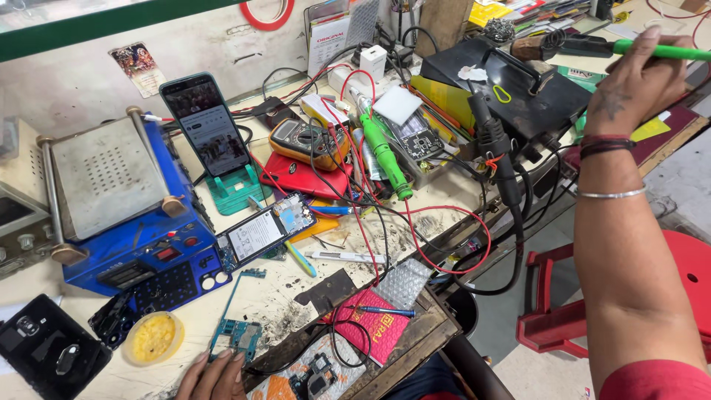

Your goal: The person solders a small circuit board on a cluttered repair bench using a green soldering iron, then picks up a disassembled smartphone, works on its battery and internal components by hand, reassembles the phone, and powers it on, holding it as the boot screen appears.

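Right hand (641, 81) far out, closed round green-handled soldering iron (663, 50), tip off-frame I think. Left hand (215, 374) fingers flat, pinning small blue-green circuit board (241, 333) close in. Iron well apart from board; no joint touched yet

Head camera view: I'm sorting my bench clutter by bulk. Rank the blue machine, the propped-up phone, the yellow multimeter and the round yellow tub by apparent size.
1. blue machine
2. propped-up phone
3. yellow multimeter and round yellow tub: they look alike, and the tub sits nearer the camera, so unranked.
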The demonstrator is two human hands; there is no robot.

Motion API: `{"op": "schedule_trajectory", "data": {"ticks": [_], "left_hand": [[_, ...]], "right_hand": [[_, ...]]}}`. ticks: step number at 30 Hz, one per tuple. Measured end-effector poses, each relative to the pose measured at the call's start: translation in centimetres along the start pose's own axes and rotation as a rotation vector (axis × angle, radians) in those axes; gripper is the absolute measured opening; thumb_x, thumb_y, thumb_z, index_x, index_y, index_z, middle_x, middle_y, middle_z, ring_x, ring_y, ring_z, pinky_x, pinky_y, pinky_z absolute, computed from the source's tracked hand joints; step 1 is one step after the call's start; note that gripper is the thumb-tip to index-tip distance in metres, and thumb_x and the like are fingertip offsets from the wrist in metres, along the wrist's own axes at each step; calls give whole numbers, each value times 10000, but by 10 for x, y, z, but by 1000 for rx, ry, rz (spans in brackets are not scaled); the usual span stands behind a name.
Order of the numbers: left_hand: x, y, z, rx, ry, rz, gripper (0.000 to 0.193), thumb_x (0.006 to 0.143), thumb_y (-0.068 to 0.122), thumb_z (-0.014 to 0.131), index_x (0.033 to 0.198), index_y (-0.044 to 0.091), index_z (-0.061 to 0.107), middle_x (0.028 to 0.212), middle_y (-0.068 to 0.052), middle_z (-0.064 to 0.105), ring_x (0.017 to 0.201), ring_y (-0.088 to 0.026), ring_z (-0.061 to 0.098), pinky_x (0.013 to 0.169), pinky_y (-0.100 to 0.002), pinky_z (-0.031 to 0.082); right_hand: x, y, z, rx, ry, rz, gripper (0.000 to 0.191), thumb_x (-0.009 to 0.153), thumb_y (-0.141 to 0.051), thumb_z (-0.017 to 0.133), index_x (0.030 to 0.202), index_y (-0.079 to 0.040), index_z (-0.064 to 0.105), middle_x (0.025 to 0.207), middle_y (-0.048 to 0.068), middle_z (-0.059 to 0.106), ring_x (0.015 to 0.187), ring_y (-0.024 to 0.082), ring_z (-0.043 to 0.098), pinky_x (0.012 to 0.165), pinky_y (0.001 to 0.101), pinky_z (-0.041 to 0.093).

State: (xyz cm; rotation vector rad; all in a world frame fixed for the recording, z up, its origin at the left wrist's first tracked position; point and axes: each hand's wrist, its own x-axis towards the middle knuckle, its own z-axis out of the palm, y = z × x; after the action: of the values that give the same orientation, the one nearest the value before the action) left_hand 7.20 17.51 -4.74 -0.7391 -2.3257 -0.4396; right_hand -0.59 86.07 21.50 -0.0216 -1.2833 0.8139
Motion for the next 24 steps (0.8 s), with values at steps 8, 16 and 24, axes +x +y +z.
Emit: {"op": "schedule_trajectory", "data": {"ticks": [8,16,24], "left_hand": [[22,26,-18,-71,109,-131,124,867,68,698,966,95,768,1058,-74,732,1157,-280,661,1119,-445,500],[50,49,-85,-125,230,-320,292,769,-82,720,1009,69,791,1100,-85,748,1168,-334,671,1017,-436,542],[25,36,-101,-134,369,-331,277,782,-94,762,998,75,804,1092,-84,738,1169,-330,674,980,-429,588]], "right_hand": [[3,5,36,-434,-327,-106,218,1168,-195,637,1153,22,627,944,26,671,756,97,616,704,299,557],[-86,-37,26,-621,-825,150,288,1178,-283,642,1206,-9,556,964,2,631,751,88,638,649,252,510],[-252,-178,-46,-62,-733,273,306,1177,-241,629,1301,-9,473,1005,62,588,713,122,614,639,241,506]]}}
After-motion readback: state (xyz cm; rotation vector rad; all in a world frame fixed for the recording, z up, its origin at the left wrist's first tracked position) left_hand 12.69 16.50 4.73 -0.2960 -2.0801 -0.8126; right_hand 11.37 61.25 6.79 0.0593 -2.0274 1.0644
